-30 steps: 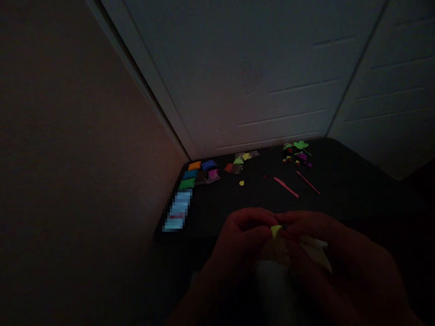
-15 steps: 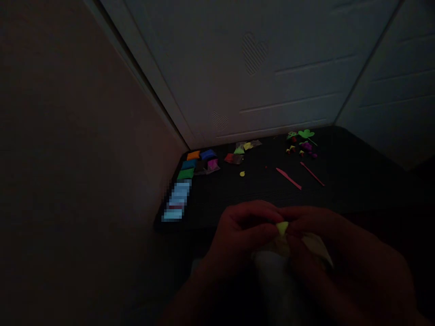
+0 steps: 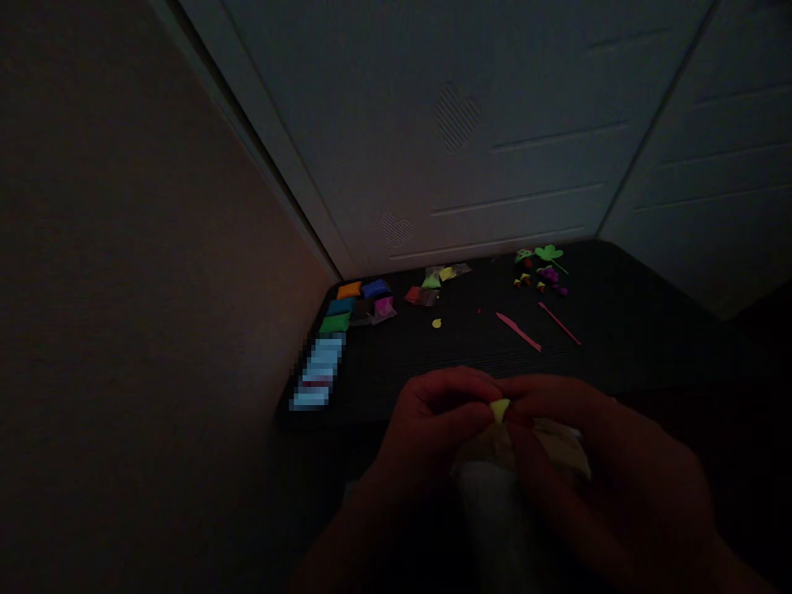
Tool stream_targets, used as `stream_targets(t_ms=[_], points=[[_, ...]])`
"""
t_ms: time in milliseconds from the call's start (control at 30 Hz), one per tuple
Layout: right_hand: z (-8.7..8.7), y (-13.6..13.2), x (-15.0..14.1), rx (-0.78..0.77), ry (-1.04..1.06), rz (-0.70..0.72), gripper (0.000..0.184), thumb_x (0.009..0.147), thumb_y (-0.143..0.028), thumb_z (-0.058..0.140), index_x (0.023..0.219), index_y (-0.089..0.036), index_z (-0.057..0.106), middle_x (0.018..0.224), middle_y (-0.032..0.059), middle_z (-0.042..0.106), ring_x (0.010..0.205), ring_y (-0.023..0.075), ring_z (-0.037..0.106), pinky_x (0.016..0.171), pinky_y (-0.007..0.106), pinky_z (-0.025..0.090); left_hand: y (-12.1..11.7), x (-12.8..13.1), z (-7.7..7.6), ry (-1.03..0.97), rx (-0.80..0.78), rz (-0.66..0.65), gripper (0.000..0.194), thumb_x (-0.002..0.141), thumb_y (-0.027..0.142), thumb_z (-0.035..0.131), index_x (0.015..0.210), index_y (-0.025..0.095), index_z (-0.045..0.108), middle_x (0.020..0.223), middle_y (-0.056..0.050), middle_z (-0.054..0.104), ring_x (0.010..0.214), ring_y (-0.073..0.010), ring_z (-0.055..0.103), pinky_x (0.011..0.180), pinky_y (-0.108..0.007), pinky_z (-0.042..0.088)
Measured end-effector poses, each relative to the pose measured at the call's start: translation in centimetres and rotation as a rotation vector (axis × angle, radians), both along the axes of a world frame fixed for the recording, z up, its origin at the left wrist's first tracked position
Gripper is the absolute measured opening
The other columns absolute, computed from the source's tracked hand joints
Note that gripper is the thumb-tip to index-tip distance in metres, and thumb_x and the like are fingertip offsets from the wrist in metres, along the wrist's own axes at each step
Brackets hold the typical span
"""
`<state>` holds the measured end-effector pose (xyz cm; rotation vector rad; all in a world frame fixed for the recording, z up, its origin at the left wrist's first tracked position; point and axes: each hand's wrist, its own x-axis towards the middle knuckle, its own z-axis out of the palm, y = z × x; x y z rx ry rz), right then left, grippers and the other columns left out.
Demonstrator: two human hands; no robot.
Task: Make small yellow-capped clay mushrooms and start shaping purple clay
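Hands: my left hand [image 3: 430, 421] and my right hand [image 3: 603, 458] meet at the near side of the scene, short of the table [image 3: 396, 371]. Fingers are narrow on both sides, thumbs and forefingers closed about one small yellow piece [image 3: 500, 410]. The piece sits between the two sets of fingertips; one wedge-shaped face shows, and the rest is covered. How hard each side presses, I cannot tell. Below is a pale, crumpled item [image 3: 488, 478], too dark to identify.

Handling, in my judgement: the piece appears soft, so pressure should be light and even from both sides. I should press with the pads rather than the nails, turn the piece a little between presses, and let one hand steady while the other forms the edge. A hard squeeze would likely flatten the visible corner. Light is poor; tilting that face toward me would help me check it. Clear of the pale item, the piece is less likely to pick up lint.

Surroundings: a yellow disc [image 3: 436, 323] lies on the table beyond my left hand. The knife [image 3: 518, 332] and the stick [image 3: 559, 322] lie to its right, both apart from my fingers. Far left are coloured packets [image 3: 339, 322].
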<state>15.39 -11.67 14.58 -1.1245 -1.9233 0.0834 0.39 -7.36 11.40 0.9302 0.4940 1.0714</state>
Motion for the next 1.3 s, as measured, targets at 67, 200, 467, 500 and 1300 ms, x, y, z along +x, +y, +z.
stream_targets(t_ms=[67, 200, 467, 500, 1300], points=[[0.0, 0.0, 0.0, 0.002, 0.005, 0.011, 0.015, 0.078, -0.02, 0.054, 0.092, -0.025, 0.054, 0.089, -0.0022, 0.07, 0.071, 0.0133, 0.067, 0.072, 0.023, 0.055, 0.0, 0.0, 0.1, 0.027, -0.005, 0.012, 0.01, 0.065, 0.016, 0.071, 0.073, 0.023, 0.071, 0.079, 0.001, 0.067, 0.078, -0.0118, 0.059, 0.071, -0.024, 0.045], [-0.1, 0.1, -0.1, 0.002, 0.01, 0.015, 0.018, 0.077, -0.019, 0.055, 0.094, -0.024, 0.055, 0.089, -0.0019, 0.07, 0.072, 0.013, 0.067, 0.072, 0.022, 0.054, -0.1, -0.1, 0.3, 0.063, -0.014, 0.035, 0.008, 0.063, 0.019, 0.073, 0.07, 0.022, 0.071, 0.079, -0.001, 0.067, 0.077, -0.0144, 0.059, 0.071, -0.027, 0.045], [-0.1, 0.1, 0.0, 0.033, 0.0, -0.023, 0.014, 0.076, -0.017, 0.055, 0.089, -0.023, 0.057, 0.087, -0.0017, 0.07, 0.069, 0.0109, 0.066, 0.069, 0.02, 0.054, -0.2, 0.0, 0.2, 0.083, 0.084, 0.052, 0.012, 0.069, 0.015, 0.069, 0.076, 0.024, 0.072, 0.081, 0.0, 0.066, 0.076, -0.012, 0.059, 0.073, -0.026, 0.044], [-0.1, 0.1, 0.0, 0.036, 0.0, -0.027, 0.013, 0.076, -0.018, 0.055, 0.088, -0.023, 0.057, 0.086, -0.0016, 0.07, 0.068, 0.0106, 0.066, 0.068, 0.019, 0.054, -0.2, 0.0, 0.2, 0.086, 0.096, 0.055, 0.012, 0.069, 0.016, 0.069, 0.076, 0.024, 0.072, 0.08, 0.0, 0.066, 0.076, -0.012, 0.058, 0.073, -0.026, 0.044], [-1.1, 0.3, 0.5, 0.019, 0.075, 0.005, 0.024, 0.074, -0.016, 0.058, 0.096, -0.024, 0.054, 0.092, 0.003, 0.069, 0.078, 0.0159, 0.067, 0.068, 0.026, 0.056, -0.3, -0.1, 0.5, 0.2, 0.232, 0.128, 0.011, 0.069, 0.016, 0.068, 0.077, 0.023, 0.071, 0.079, -0.001, 0.066, 0.08, -0.0141, 0.058, 0.073, -0.027, 0.044]])
